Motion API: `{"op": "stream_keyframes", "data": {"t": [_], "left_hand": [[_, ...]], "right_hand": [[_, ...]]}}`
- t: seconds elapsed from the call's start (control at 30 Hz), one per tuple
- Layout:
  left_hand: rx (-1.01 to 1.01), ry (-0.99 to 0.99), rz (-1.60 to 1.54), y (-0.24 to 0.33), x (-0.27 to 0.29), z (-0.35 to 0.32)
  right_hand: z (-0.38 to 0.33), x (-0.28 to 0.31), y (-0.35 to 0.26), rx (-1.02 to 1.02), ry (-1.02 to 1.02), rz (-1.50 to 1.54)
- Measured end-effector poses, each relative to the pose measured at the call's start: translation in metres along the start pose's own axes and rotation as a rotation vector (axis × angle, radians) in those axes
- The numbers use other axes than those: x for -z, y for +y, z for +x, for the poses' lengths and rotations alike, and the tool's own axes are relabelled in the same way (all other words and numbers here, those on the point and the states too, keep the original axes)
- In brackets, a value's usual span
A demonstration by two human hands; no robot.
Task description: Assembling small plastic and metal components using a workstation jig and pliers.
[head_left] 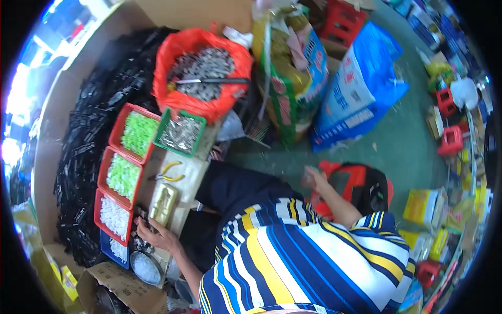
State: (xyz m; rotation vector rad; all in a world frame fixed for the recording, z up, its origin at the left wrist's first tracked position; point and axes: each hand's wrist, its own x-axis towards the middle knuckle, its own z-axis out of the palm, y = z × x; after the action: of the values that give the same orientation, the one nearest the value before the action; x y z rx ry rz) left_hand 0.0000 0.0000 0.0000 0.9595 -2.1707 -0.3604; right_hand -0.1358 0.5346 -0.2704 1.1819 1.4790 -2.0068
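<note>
My left hand reaches over the narrow bench, its fingers apart beside a brass-coloured metal block. Small dark pieces lie by the fingers; whether any is touched, I cannot tell. Yellow-handled pliers rest on a pale board just beyond the block. Off to the right, my right hand is held out beside a red stool with a black item on it. Motion smears its fingers, and a pale blur at their tips cannot be made out.
Red trays of green and white small parts line the bench. A green tray and a red bag-lined container hold metal parts; a screwdriver crosses the latter. Black strips heap behind. Large sacks stand at the far side.
</note>
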Motion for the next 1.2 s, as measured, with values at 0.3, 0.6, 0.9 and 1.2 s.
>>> {"op": "stream_keyframes", "data": {"t": [0.3, 0.6, 0.9, 1.2], "left_hand": [[0.015, 0.003, -0.015, 0.02, -0.006, 0.013], [0.0, 0.03, 0.105, 0.015, -0.008, 0.015], [0.028, 0.117, 0.237, 0.0, 0.007, 0.001], [0.075, 0.154, 0.271, 0.026, 0.021, 0.001]], "right_hand": [[-0.016, -0.012, -0.17, -0.058, -0.228, -0.323], [-0.06, -0.245, -0.497, 1.208, -0.396, -0.093], [0.091, -0.512, -0.53, 2.157, -0.677, -0.654], [0.109, -0.693, -0.32, 1.611, -1.294, -0.31]]}}
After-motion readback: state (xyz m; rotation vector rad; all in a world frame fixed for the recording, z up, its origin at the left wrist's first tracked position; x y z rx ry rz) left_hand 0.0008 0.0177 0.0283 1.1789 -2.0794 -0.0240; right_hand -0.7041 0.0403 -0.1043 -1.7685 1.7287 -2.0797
